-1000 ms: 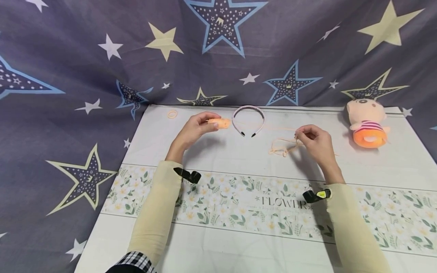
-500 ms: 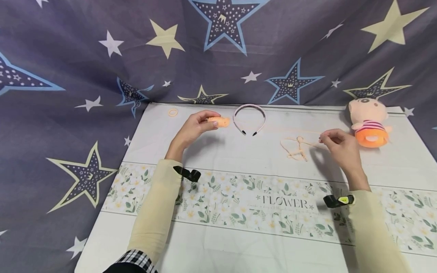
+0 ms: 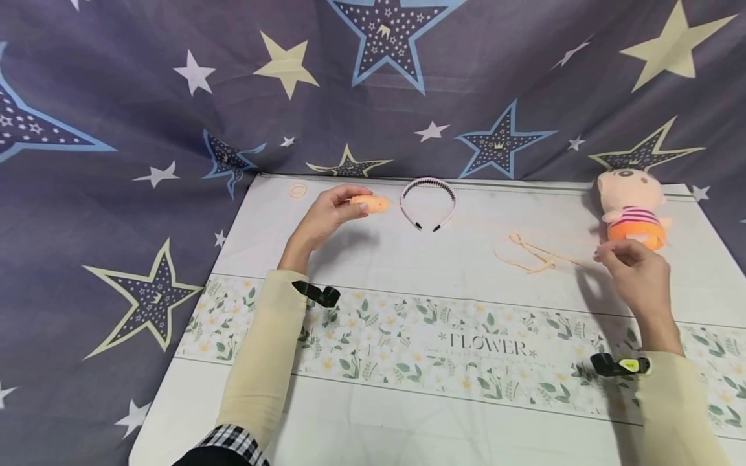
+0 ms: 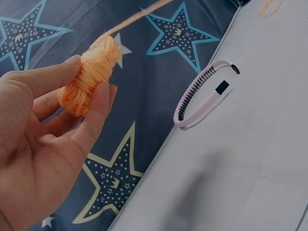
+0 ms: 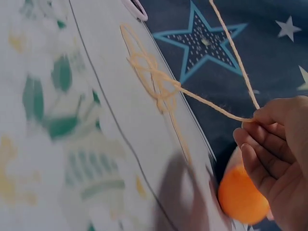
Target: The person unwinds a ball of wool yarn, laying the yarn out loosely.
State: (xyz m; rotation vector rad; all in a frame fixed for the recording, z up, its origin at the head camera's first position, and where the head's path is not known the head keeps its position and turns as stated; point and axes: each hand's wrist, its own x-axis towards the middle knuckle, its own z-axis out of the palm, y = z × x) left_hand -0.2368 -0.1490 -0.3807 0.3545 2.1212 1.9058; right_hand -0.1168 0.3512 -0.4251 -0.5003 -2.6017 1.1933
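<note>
A small wound bundle of orange yarn point(image 4: 91, 74) is held between the thumb and fingers of my left hand point(image 3: 329, 217), raised over the back left of the table. From it a strand of yarn point(image 4: 139, 18) runs across to my right hand point(image 3: 638, 278), which pinches it between thumb and forefinger at the right. Loose loops of the same yarn point(image 5: 154, 77) hang or lie to the left of the right hand; a tangle shows in them in the right wrist view.
A pink headband point(image 3: 428, 181) with black teeth lies at the table's back edge. Near the back left is a thin orange ring point(image 3: 298, 190). A plush toy point(image 3: 635, 200) in a striped top sits behind my right hand. A star-patterned cloth point(image 3: 373, 123) hangs behind the table.
My right hand has moved steadily rightward and slightly toward me, drawing the strand longer and trailing the loose loops after it. My left hand has barely moved with the bundle.
</note>
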